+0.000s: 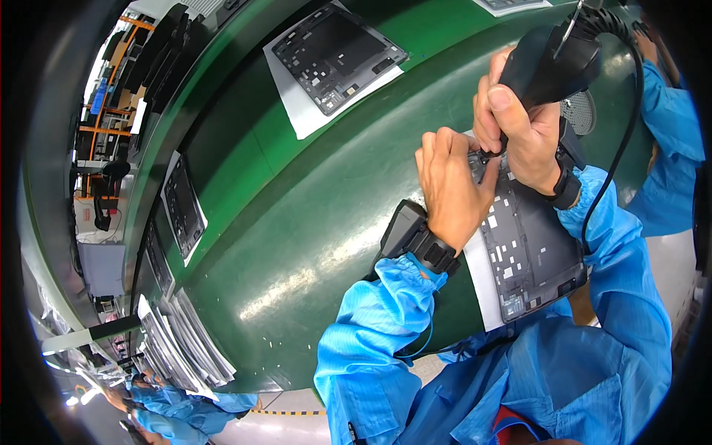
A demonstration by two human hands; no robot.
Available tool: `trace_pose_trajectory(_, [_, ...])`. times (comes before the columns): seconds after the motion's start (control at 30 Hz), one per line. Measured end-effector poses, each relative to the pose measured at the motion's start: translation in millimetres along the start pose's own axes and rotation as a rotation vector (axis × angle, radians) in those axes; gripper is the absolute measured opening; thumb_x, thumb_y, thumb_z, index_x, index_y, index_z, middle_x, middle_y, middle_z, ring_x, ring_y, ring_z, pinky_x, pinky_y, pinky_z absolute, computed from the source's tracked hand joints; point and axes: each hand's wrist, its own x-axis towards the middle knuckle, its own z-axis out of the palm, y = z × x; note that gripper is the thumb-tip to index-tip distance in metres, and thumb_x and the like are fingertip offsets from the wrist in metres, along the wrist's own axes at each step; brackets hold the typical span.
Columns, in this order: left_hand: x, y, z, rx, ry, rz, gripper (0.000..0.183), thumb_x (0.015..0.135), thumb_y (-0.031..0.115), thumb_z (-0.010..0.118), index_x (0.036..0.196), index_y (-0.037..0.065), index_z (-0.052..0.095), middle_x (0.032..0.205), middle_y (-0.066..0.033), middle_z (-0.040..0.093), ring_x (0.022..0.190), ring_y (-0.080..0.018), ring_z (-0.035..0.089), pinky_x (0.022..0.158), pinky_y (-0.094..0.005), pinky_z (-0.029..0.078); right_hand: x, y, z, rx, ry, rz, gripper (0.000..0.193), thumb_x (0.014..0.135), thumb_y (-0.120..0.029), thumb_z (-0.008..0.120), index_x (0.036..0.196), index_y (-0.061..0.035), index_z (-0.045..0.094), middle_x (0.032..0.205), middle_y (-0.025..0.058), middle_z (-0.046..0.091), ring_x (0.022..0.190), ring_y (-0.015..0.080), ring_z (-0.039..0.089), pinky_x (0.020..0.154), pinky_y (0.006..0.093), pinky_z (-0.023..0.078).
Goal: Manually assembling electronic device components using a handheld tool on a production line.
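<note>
My right hand (pixel 523 122) is closed round a black corded tool (pixel 552 67), which looks like an electric screwdriver with a metal hanger loop on top. The tool's narrow lower end points at the upper edge of a dark tablet housing (pixel 530 245). Small white pads dot the housing, which lies on a white sheet (pixel 483 285) close to my body. At that same upper edge, my left hand (pixel 452 178) rests with its fingers bent and its thumb over the housing. Whatever its fingertips pinch is hidden.
A coiled black cable (pixel 638 96) runs down beside my right forearm. Another tablet housing (pixel 337 55) lies on paper across the green bench (pixel 311 215), with more housings farther left. Stacked sheets (pixel 185 345) stand at the bench's left end. A blue-sleeved co-worker (pixel 667 148) is at right.
</note>
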Motion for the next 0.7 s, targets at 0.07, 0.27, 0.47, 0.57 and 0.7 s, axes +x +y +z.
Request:
trace_pose_trajectory(0.07, [0, 0, 1, 0.000, 0.003, -0.007, 0.031, 0.071, 0.007, 0.084, 0.093, 0.003, 0.062, 0.097, -0.0105, 0.056, 0.098, -0.0334, 0.052, 0.085, -0.0447, 0.040, 0, 2, 0, 0.005, -0.001, -0.007, 0.023, 0.106, -0.023, 0.057, 0.101, -0.0044, 0.044, 0.062, 0.0011, 0.047, 0.047, 0.0074, 0.043, 0.044, 0.0237, 0.038])
trace_pose_trajectory(0.27, [1, -1, 0, 0.003, 0.003, -0.003, 0.031, 0.071, 0.007, 0.084, 0.093, 0.003, 0.062, 0.097, -0.0108, 0.056, 0.098, -0.0338, 0.052, 0.085, -0.0450, 0.040, -1, 2, 2, -0.029, 0.006, -0.002, 0.023, 0.106, -0.022, 0.058, 0.101, -0.0041, 0.044, 0.062, 0.0008, 0.046, 0.047, 0.0074, 0.042, 0.044, 0.0238, 0.038])
trace_pose_trajectory(0.47, [-1, -5, 2, -0.006, 0.042, 0.031, 0.032, 0.071, 0.009, 0.083, 0.093, 0.005, 0.061, 0.095, -0.0106, 0.056, 0.095, -0.0336, 0.052, 0.082, -0.0446, 0.039, -3, 2, 6, 0.020, 0.025, 0.025, 0.023, 0.106, -0.023, 0.058, 0.106, -0.0045, 0.044, 0.063, 0.0012, 0.047, 0.047, 0.0071, 0.042, 0.043, 0.0237, 0.038])
trace_pose_trajectory(0.57, [0, -4, 3, -0.013, 0.035, 0.019, 0.032, 0.071, 0.009, 0.083, 0.093, 0.005, 0.061, 0.095, -0.0108, 0.056, 0.095, -0.0339, 0.052, 0.082, -0.0447, 0.039, -1, 3, 7, 0.102, 0.069, 0.000, 0.019, 0.103, -0.016, 0.065, 0.092, -0.0024, 0.057, 0.058, -0.0032, 0.052, 0.046, 0.0039, 0.043, 0.046, 0.0230, 0.034])
trace_pose_trajectory(0.7, [0, -5, 2, -0.013, 0.042, 0.030, 0.032, 0.071, 0.009, 0.083, 0.093, 0.003, 0.061, 0.095, -0.0112, 0.056, 0.094, -0.0342, 0.052, 0.082, -0.0448, 0.039, -2, 1, 10, 0.099, 0.102, 0.022, 0.019, 0.103, -0.016, 0.065, 0.092, -0.0023, 0.057, 0.058, -0.0031, 0.050, 0.046, 0.0046, 0.042, 0.046, 0.0234, 0.034])
